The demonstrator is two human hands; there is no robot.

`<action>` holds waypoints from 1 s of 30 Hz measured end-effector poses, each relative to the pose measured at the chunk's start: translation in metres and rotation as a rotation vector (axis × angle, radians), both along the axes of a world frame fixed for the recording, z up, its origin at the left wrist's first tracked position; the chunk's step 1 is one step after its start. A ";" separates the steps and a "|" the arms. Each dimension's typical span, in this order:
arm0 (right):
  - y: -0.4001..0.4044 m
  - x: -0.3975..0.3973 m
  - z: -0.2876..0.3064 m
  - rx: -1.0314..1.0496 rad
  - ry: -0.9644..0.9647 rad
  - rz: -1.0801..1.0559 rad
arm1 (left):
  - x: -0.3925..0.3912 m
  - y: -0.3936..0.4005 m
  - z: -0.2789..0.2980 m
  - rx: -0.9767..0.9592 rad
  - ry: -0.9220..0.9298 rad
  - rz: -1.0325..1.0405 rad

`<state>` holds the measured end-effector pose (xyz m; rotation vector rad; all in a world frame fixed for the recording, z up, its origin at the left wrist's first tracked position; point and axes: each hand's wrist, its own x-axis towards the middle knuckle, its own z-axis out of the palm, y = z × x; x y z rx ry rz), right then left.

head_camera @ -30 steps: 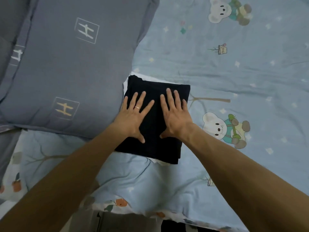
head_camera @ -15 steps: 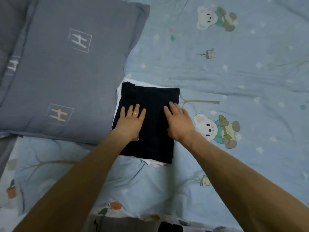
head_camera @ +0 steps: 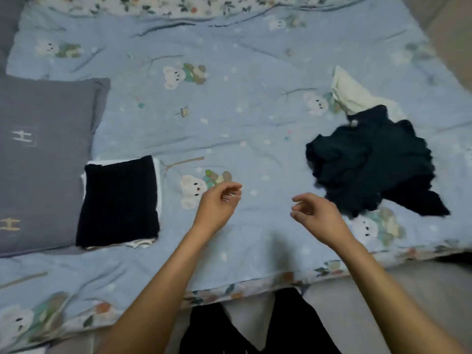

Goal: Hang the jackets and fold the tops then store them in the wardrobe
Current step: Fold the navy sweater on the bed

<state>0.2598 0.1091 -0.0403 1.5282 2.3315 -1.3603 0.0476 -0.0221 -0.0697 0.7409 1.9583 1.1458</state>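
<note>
Both hands have lifted off the folded black top (head_camera: 118, 200), which now lies alone at 9 o'clock on the bed (head_camera: 255, 123), stacked on a white garment beside the grey pillow (head_camera: 43, 159). Left hand (head_camera: 217, 204) and right hand (head_camera: 316, 215) hover mid-frame over the blue quilt, fingers loosely curled and holding nothing. One fold looks finished; the next step is likely the crumpled dark top (head_camera: 370, 162) at 3 o'clock, with a pale garment (head_camera: 352, 94) behind it. That calls for reaching right, picking it up and spreading it flat.
</note>
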 end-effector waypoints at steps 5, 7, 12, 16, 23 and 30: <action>0.058 0.126 0.012 -0.037 0.087 -0.188 | 0.116 0.098 0.023 -0.026 -0.045 -0.081; 0.087 0.178 0.014 -0.041 0.100 -0.274 | 0.169 0.144 0.028 -0.070 -0.080 -0.117; 0.141 0.253 0.005 -0.040 0.098 -0.446 | 0.250 0.223 0.008 -0.277 -0.229 -0.132; 0.165 0.279 -0.009 -0.098 0.091 -0.489 | 0.275 0.269 -0.027 -0.424 -0.234 -0.044; 0.190 0.303 -0.048 -0.144 0.095 -0.491 | 0.300 0.324 -0.065 -0.477 -0.181 0.010; 0.190 0.271 -0.041 -0.194 0.164 -0.411 | 0.275 0.276 -0.003 -0.243 -0.277 -0.039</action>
